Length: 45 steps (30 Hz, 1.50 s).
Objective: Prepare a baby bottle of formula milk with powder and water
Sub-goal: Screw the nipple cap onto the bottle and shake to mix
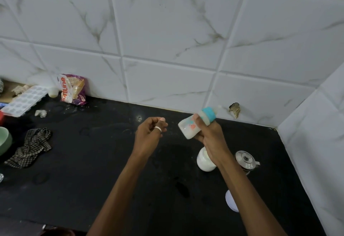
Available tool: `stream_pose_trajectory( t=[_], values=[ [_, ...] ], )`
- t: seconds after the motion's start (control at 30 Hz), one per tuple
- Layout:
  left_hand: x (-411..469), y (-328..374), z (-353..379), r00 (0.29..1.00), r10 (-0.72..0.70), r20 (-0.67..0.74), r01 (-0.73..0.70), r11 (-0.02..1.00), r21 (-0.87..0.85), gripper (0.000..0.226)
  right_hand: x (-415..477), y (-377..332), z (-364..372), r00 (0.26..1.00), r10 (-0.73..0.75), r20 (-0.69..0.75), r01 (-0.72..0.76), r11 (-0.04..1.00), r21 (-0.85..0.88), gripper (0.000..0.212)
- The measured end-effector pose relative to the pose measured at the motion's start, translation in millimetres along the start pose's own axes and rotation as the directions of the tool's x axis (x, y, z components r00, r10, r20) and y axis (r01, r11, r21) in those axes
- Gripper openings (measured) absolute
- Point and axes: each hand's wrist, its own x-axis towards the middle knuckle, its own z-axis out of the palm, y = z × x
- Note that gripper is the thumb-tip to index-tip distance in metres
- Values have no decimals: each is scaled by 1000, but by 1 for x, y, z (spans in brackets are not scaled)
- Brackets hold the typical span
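Over the black counter (pixel 83 161), close to the tiled wall: grips the baby bottle (pixel 186 128) in the right hand (pixel 210 134), fingers curled round its middle below the teal collar (pixel 209 113). Tilts it, long axis running from base at lower left to teat at upper right; milky inside. Holds the left hand (pixel 149 133) just beside the base, apart from it, fingers loosely curled on nothing visible. Probably mixing. Puts base, not teat, nearest the free hand. Hides part of the white jar (pixel 203 164) under the wrist.
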Motion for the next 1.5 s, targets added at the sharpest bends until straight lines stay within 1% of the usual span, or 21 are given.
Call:
stream_pose_trajectory(
  t=[0.1,0.13,0.23,0.33,0.37,0.5,0.6,0.67,0.77,0.83,0.9,0.97,1.03,1.07,1.13,1.17,1.23,1.3,1.33,1.43,1.5],
  values=[
    [1,1,-1,1000,4,11,-4,1000,9,12,-1,4,1,992,70,101,-55,988,-146,49],
    [1,1,-2,1000,3,7,-3,1000,2,11,0,4,0,994,54,91,-42,990,-137,48],
    [2,1,0,1000,2,-10,-2,1000,-11,10,4,2,-1,1000,21,0,-21,1000,9,47],
    [2,0,0,1000,6,7,-6,1000,8,12,-3,1,0,990,83,114,-67,988,-137,43],
    [2,0,0,1000,6,9,-6,1000,13,13,-3,2,-3,988,84,130,-64,987,-149,43],
    [1,0,2,1000,4,-6,-4,1000,-1,13,0,-1,-6,999,33,8,-33,999,-24,47],
    [1,0,1,1000,6,15,-6,1000,14,14,-7,0,-5,991,93,98,-77,984,-160,30],
    [1,1,2,1000,10,18,-10,1000,13,15,-6,1,-8,994,60,96,-45,987,-154,30],
    [0,1,3,1000,6,8,-6,1000,-2,13,-3,-3,-8,1000,26,7,-26,999,-44,31],
    [-1,1,2,1000,6,17,-6,1000,3,13,-7,-4,-5,994,73,76,-63,991,-122,24],
    [-2,1,1,1000,8,29,-8,1000,13,14,-9,-1,-6,985,107,133,-85,983,-163,26],
    [-3,1,1,1000,8,20,-8,1000,2,13,-8,-4,-4,995,52,83,-40,990,-139,35],
    [-4,1,1,1000,3,4,-3,1000,-11,11,-4,-3,-3,1000,24,-1,-24,998,-57,34],
    [-4,0,0,1000,1,4,-1,1000,-10,11,-4,-2,-2,1000,27,8,-27,997,-73,31],
    [-3,0,-1,1000,1,15,-1,1000,1,13,-8,0,0,994,71,86,-54,981,-188,27],
    [-3,0,-2,1000,3,18,-3,1000,6,14,-9,2,-1,990,90,111,-66,976,-206,25],
    [-3,1,-2,1000,6,14,-6,1000,6,14,-8,-1,-1,992,83,93,-65,980,-187,20],
    [-3,1,0,1000,6,1,-6,1000,-5,13,-4,-1,0,999,49,18,-46,992,-115,28],
    [-3,1,1,1000,4,0,-4,1000,-8,13,-2,0,0,999,39,16,-37,992,-120,37],
    [-2,1,1,1000,6,18,-6,1000,-4,13,-6,6,-1,983,100,154,-49,950,-307,53],
    [-2,1,2,1000,8,20,-8,1000,-8,13,-5,4,-2,985,88,149,-43,959,-281,47]
  ],
)
